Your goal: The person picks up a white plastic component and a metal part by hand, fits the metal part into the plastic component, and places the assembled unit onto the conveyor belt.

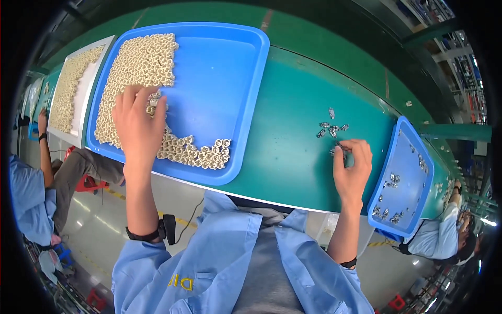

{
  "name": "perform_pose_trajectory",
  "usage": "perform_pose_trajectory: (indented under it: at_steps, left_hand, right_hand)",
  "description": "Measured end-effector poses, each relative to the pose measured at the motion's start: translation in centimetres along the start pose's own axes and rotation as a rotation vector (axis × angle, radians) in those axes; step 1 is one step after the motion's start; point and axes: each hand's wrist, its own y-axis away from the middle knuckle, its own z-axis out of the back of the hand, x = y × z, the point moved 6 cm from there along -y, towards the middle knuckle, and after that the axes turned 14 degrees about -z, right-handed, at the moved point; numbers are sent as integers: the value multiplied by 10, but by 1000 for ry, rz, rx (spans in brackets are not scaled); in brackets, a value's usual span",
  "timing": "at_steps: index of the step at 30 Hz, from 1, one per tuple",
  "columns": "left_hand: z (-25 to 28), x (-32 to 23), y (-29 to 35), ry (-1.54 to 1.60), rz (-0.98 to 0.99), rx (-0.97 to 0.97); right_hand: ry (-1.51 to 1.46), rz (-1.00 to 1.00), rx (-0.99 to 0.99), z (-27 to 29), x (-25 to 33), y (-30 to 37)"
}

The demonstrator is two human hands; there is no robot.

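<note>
My left hand [137, 118] is over the large blue tray [217, 78], its fingers and thumb curled around small cream parts that show between them. Packed rows of these cream ring-shaped parts [144, 57] fill the tray's left side and part of its near edge. On the green tabletop to the right, my right hand [354, 167] pinches a small shiny metal piece [339, 147] between thumb and fingertips. Just beyond those fingertips lies a loose cluster of similar metal pieces [333, 130]. What exactly the left fingertips grip is partly hidden.
A smaller blue tray [400, 183] with scattered metal pieces sits at the right. Left of the large tray is a white tray [94, 78] with more cream parts. Co-workers in blue sit at the far left [31, 193] and far right [436, 238]. The table's near edge [282, 201] is white.
</note>
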Motion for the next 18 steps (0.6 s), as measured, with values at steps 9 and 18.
perform_pose_trajectory:
  at_steps: [9, 18]
  left_hand:
    - [-29, -7, -28, -245, -68, 183]
    - [-39, 2, -24, -212, -134, 210]
  right_hand:
    - [-358, -215, 19, -5, -1, 3]
    - [-698, -320, 197, -21, 3, -3]
